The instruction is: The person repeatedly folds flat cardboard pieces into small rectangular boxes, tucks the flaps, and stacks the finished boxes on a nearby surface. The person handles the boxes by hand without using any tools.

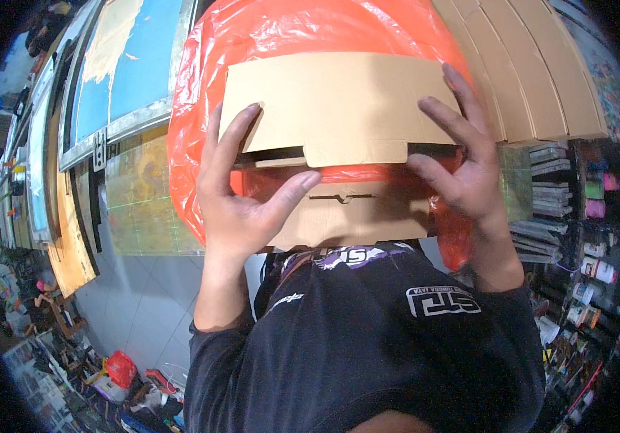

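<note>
A brown cardboard box (339, 94) stands partly folded in front of me, its top flap tilted and a tab (355, 153) at the flap's near edge. Below it, the front panel (353, 216) has a narrow slit, with a dark gap between flap and panel. My left hand (241, 191) grips the box's left side, fingers along the edge and thumb stretched across the front. At the right side my right hand (465, 148) holds the flap's corner, fingers on top and thumb at the near edge. The box's inside is mostly hidden.
Shiny red plastic (201, 144) lies under the box. To the right rests a stack of flat brown cardboard (533, 72). A metal-framed blue panel (151, 65) is at the left. Metal pieces (548, 187) and cluttered shelves line the right; loose items cover the floor at lower left.
</note>
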Available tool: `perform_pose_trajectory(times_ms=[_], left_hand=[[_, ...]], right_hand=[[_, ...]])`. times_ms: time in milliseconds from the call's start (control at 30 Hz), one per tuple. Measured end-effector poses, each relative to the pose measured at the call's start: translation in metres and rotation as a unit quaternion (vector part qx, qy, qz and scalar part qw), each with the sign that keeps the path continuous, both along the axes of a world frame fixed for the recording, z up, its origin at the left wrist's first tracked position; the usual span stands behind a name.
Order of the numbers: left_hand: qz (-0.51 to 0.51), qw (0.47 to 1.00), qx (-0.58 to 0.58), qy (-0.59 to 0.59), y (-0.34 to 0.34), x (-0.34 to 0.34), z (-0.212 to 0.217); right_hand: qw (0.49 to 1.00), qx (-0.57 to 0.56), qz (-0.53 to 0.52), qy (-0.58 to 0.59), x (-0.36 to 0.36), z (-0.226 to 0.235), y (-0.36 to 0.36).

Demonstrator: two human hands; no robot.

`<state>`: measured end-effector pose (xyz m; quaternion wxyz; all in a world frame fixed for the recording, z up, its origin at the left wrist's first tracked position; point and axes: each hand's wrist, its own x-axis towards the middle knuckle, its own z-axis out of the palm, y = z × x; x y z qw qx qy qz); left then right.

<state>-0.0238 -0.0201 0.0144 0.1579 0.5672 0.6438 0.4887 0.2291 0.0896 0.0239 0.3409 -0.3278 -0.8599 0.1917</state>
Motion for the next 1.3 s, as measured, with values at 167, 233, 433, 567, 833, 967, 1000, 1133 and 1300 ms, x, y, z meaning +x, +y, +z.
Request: perform_pose_trajectory(times_ms=[167,233,433,567,833,967,1000,1133,1300], left_hand=[[0.05,0.998,0.021,-0.011,0.007,0.011,0.0],[0.079,0.996,0.01,-0.044,0.01,0.016,-0.001],[0.099,0.994,0.028,-0.022,0.013,0.019,-0.002],[0.108,0.994,0.022,0.01,0.012,0.018,-0.006],[0.115,0.992,0.031,0.047,0.009,0.019,-0.014],[0.108,0.987,0.063,0.104,0.009,0.02,-0.018],[0.104,0.982,0.08,0.134,0.009,0.02,-0.021],[0.092,0.974,0.153,0.14,0.009,0.019,-0.031],[0.068,0.985,0.132,0.092,0.006,0.013,-0.041]], right_hand=[[0.999,-0.022,-0.01,0.027,-0.007,0.007,-0.002],[0.999,-0.023,-0.035,0.031,-0.012,0.006,-0.005],[0.997,0.044,-0.064,0.03,-0.019,-0.003,-0.005],[0.995,0.063,-0.068,0.041,-0.02,-0.009,-0.007],[0.995,0.064,-0.076,0.032,-0.02,-0.012,-0.011],[0.992,0.081,-0.077,0.05,-0.023,-0.015,-0.013],[0.991,0.096,-0.073,0.05,-0.024,-0.015,-0.013],[0.993,0.081,-0.015,0.086,-0.021,-0.027,-0.012],[0.991,0.119,0.011,0.052,-0.016,-0.031,-0.006]])
